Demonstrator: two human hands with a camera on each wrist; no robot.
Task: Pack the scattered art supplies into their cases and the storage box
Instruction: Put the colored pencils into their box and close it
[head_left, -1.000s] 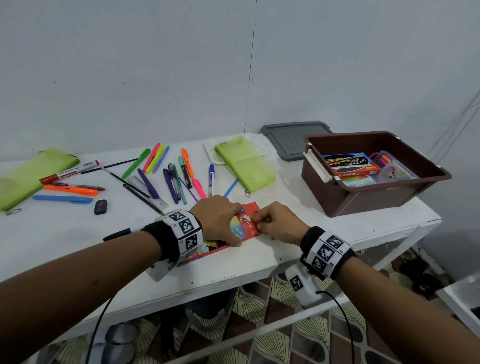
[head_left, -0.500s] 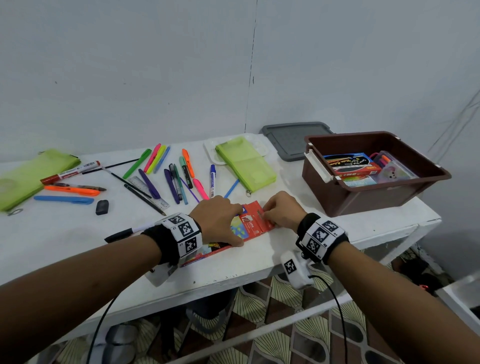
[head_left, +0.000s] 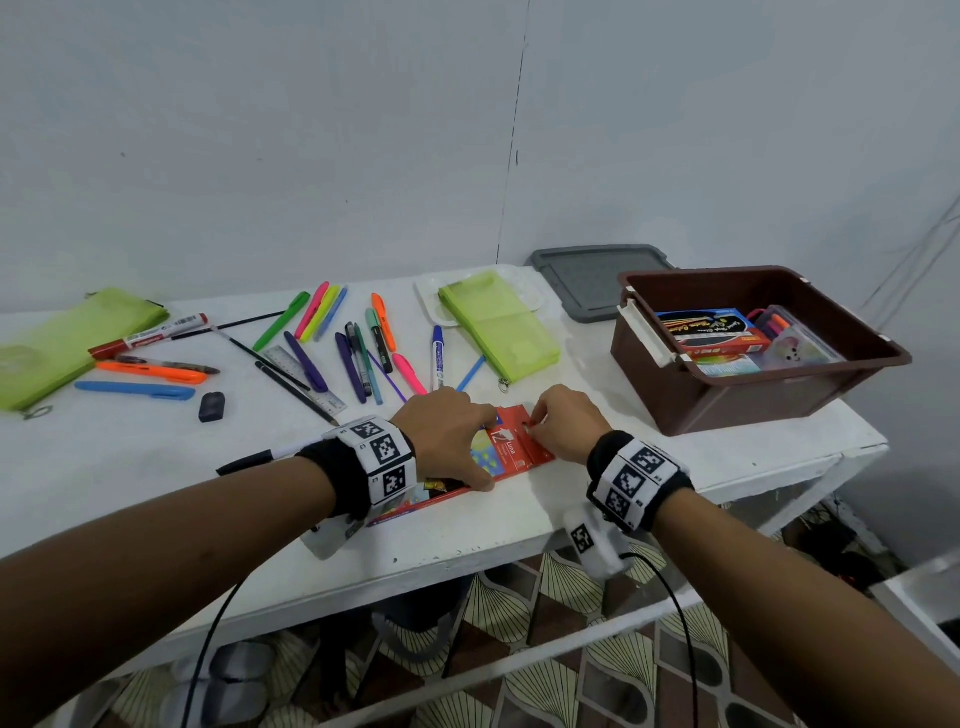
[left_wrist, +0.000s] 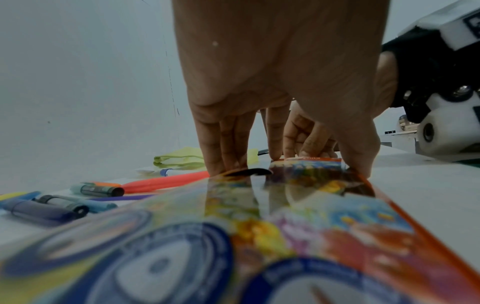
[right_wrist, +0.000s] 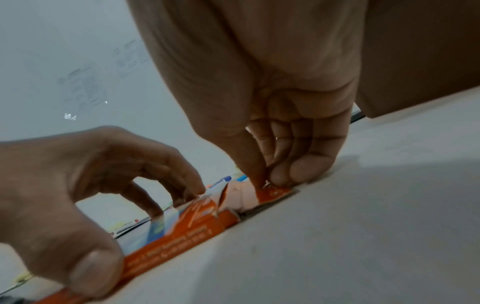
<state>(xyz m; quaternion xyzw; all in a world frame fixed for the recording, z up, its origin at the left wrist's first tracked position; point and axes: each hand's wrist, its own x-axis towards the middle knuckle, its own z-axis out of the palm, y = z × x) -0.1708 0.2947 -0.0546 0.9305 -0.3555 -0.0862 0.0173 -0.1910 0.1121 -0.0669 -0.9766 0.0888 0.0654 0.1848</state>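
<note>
A flat red coloured-pencil box (head_left: 511, 447) lies near the table's front edge. My left hand (head_left: 447, 431) grips it across its width, the thumb on the near side and the fingers (left_wrist: 228, 144) on the far side. My right hand (head_left: 563, 426) pinches the box's end flap (right_wrist: 272, 192) between thumb and fingertips at the right end. In the right wrist view the flap lies almost flat against the table beyond the box (right_wrist: 182, 236). The brown storage box (head_left: 691, 410) stands open at the right and holds packs of supplies. Loose pens and markers (head_left: 358, 353) lie scattered behind my hands.
Two green zip cases lie on the white table (head_left: 467, 535): one (head_left: 501, 325) at the back centre, one (head_left: 62, 338) at far left. A grey lid (head_left: 592, 280) rests behind the storage box. A ruler, an eraser (head_left: 212, 406) and a black pen are left of my hands.
My right hand has shifted slightly away from me, to the box's right end, where it now pinches the flap. The left hand has kept its hold on the box.
</note>
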